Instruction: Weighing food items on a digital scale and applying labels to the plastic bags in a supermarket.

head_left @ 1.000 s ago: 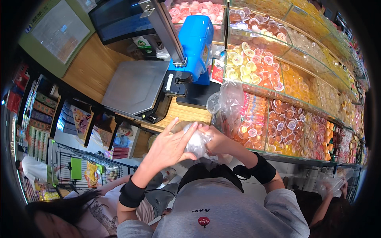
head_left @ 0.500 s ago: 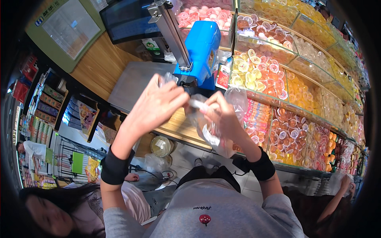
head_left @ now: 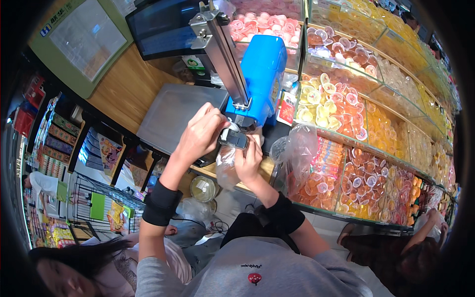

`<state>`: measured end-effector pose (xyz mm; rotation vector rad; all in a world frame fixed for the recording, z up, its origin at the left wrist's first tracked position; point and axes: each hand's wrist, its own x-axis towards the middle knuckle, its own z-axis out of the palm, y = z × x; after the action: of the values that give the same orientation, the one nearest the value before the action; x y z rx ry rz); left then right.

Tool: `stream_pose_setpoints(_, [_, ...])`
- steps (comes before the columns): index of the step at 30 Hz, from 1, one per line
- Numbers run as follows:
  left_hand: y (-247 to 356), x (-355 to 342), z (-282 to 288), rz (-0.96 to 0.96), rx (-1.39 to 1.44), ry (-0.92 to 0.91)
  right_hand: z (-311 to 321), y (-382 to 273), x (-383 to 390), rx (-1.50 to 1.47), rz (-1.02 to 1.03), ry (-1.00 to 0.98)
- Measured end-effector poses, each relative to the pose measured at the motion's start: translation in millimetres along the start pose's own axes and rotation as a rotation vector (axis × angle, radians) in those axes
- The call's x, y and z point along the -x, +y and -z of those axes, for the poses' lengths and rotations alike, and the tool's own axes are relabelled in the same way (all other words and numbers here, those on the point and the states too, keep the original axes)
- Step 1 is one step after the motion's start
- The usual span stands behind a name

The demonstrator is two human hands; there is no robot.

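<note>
A clear plastic bag [head_left: 227,171] hangs below the dark head [head_left: 233,139] of a blue machine [head_left: 257,74], which looks like a bag sealer. Its gathered neck passes beside that head. My left hand [head_left: 202,132] is closed with curled fingers on the bag's neck, at the left of the head. At the right and slightly below, my right hand [head_left: 249,161] pinches the bag close under the head. The bag's contents are too blurred to make out.
A grey metal plate [head_left: 173,116] lies left of the machine, before a dark screen [head_left: 161,32]. Loose clear bags [head_left: 301,151] hang at the right. Bins of jelly cups [head_left: 329,106] fill the right side. Another person [head_left: 74,267] is at lower left; another's arm shows at far right.
Both hands have moved with the bag to the machine's dark head; the right hand came left and down. The bag now hangs between my hands, and its neck is beside the head.
</note>
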<state>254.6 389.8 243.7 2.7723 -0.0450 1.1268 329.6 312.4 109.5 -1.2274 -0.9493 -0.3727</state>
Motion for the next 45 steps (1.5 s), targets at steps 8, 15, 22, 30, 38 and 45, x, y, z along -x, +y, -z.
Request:
stream_pose_setpoints(8, [-9.4,5.2,-8.3,0.0,0.06,0.115,-17.3,-1.8,4.3,-0.044,0.032,0.078])
stream_pose_setpoints(15, [-4.6,-3.4,-1.2,0.051,0.071,0.036,-3.5,-0.9,0.0,-0.021,-0.02,0.02])
stream_pose_setpoints(22, [41.3,-32.0,15.5,-0.05,-0.136,0.032,43.3,-18.0,-32.0,0.045,-0.019,0.055])
stream_pose_setpoints(30, [134.7,97.1,-11.5,0.433,-0.007,0.286,107.6,-73.6,-16.2,-0.03,0.382,-0.21])
stream_pose_setpoints(38, [181.3,163.4,13.1,1.215,0.195,0.046,64.5,-98.2,36.7,-0.603,-0.023,-0.94])
stream_pose_setpoints(45, [191.0,196.9,33.5,1.306,0.088,0.618,31.0,-124.3,47.9,-0.681,0.137,-0.879])
